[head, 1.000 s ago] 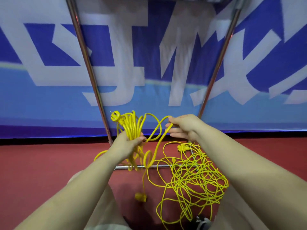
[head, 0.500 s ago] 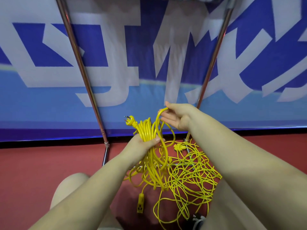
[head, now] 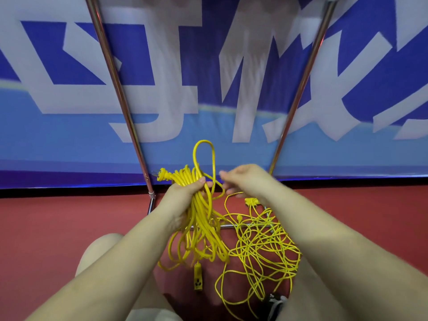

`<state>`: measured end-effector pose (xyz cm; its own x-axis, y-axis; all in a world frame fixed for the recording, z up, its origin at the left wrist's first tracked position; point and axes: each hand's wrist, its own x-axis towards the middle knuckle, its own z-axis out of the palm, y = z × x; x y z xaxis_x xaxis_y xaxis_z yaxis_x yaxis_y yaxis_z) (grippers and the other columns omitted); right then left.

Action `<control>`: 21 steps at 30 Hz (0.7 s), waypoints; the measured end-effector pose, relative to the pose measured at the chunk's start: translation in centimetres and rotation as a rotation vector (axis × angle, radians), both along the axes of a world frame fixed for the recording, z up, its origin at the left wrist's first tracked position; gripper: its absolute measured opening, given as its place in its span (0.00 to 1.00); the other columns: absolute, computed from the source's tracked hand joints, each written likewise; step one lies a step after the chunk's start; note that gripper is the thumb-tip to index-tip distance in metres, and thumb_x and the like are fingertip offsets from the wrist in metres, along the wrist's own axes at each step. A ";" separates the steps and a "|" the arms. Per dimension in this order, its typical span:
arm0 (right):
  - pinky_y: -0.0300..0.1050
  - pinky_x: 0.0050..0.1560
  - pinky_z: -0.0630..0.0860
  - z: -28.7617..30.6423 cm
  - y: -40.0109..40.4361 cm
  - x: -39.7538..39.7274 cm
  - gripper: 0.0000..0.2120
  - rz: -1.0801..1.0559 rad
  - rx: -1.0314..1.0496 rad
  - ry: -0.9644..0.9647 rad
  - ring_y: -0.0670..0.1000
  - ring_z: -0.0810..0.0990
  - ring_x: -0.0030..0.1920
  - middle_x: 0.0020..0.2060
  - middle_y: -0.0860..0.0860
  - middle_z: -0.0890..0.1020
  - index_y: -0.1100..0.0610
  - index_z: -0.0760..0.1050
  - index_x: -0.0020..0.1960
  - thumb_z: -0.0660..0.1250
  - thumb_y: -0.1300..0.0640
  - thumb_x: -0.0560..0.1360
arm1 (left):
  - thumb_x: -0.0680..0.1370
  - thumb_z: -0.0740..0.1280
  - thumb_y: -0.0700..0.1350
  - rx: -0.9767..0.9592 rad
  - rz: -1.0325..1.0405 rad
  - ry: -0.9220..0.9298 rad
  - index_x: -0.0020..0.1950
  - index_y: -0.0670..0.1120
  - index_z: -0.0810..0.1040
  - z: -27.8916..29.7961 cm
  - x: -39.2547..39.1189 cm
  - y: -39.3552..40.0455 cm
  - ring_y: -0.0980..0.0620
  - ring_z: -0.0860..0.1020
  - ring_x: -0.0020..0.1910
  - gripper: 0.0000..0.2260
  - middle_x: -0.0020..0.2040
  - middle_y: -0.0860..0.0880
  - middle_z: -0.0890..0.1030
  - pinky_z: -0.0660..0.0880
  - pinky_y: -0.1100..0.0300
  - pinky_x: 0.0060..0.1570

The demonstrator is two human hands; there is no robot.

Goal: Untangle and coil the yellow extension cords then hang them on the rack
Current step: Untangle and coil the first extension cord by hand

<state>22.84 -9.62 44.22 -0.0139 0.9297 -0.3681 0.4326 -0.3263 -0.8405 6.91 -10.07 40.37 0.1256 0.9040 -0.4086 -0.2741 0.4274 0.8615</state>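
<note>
**Left hand grips coiled cord, right hand at the loop**

Your left hand (head: 185, 193) is wrapped round a bundle of coiled yellow cord (head: 201, 218), thumb on top, held in front of you above the floor. One tall loop (head: 203, 156) sticks up out of the bundle, a plug (head: 162, 176) pokes out to the left just past your knuckles, and a socket end (head: 198, 278) dangles below the hanging coils. Your right hand (head: 243, 179) sits just beside the left, fingers partly curled toward the strand coming off the loop; it's motion-blurred, so you cannot tell whether it pinches the cord. Under your right forearm a second, thinner yellow cord (head: 261, 251) lies tangled on the red floor (head: 58, 228), with a plug (head: 251, 201) at its top edge. Tangle overlaps the rack's base bar (head: 228, 226). Two rack poles (head: 115, 84) slant upward, left and right, against a blue and white banner (head: 208, 66). Your knee (head: 102, 249) shows at lower left.
</note>
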 end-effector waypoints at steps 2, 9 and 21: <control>0.38 0.34 0.68 -2.2 -1.4 -0.7 0.14 0.066 0.105 -0.167 0.44 0.73 0.30 0.30 0.47 0.78 0.57 0.79 0.40 0.69 0.45 0.72 | 0.78 0.65 0.43 -0.020 0.020 -0.047 0.36 0.40 0.83 -0.2 -0.1 0.0 0.51 0.77 0.24 0.13 0.28 0.46 0.79 0.76 0.60 0.26; 0.37 0.37 0.71 -6.0 -3.5 -3.1 0.06 0.007 0.311 -0.037 0.43 0.73 0.31 0.32 0.46 0.75 0.51 0.73 0.41 0.69 0.55 0.74 | 0.80 0.62 0.41 0.022 0.047 -0.053 0.34 0.42 0.84 -0.7 -0.1 0.0 0.53 0.78 0.25 0.17 0.31 0.45 0.78 0.77 0.61 0.26; 0.38 0.32 0.66 -6.2 -3.2 1.0 0.15 0.397 0.187 -0.151 0.41 0.68 0.26 0.28 0.43 0.77 0.56 0.71 0.40 0.55 0.50 0.81 | 0.77 0.67 0.41 0.052 0.129 0.042 0.32 0.42 0.83 -0.8 -0.6 1.1 0.48 0.78 0.33 0.14 0.31 0.46 0.82 0.74 0.54 0.39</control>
<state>23.84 -12.81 38.03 -0.3415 0.9137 -0.2203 0.6153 0.0402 -0.7873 6.28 -8.99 39.59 -0.0095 0.9315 -0.3635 -0.2869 0.3457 0.8934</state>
